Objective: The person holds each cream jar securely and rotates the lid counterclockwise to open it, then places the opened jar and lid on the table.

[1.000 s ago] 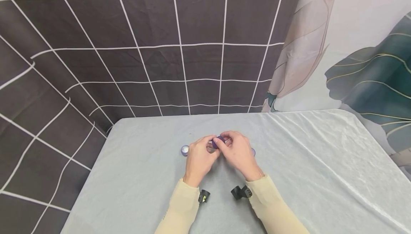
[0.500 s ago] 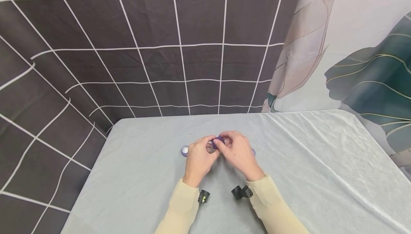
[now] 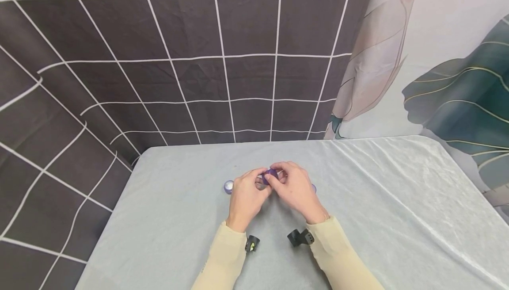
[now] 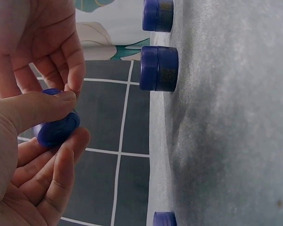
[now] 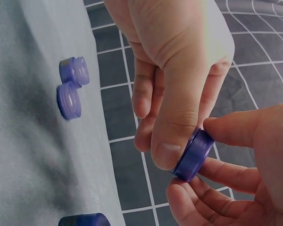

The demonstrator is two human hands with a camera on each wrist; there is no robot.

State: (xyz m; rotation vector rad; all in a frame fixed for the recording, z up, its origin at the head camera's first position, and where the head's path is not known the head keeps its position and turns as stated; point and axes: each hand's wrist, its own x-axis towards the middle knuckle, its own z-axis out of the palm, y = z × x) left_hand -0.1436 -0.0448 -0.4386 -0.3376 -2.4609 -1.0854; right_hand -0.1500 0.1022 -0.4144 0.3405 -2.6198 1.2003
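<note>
In the head view my left hand and right hand meet above the table around a small purple-blue round piece. It looks like a jar lid, seen as a short disc in the right wrist view. The right thumb presses one face of it, while the left thumb and fingers pinch its edge. Part of the lid is covered by the left thumb in the left wrist view. Whether a jar body sits behind it is hidden.
Closed purple jars stand on the grey-clothed table. An open jar with a threaded neck stands beside a shallow round purple piece. Left of my hands lies a round piece with a pale middle. A tiled-pattern curtain hangs behind.
The held lid turns or shifts very slightly between the fingers. Both arms stay almost where they were, and the jars on the table have not moved.
</note>
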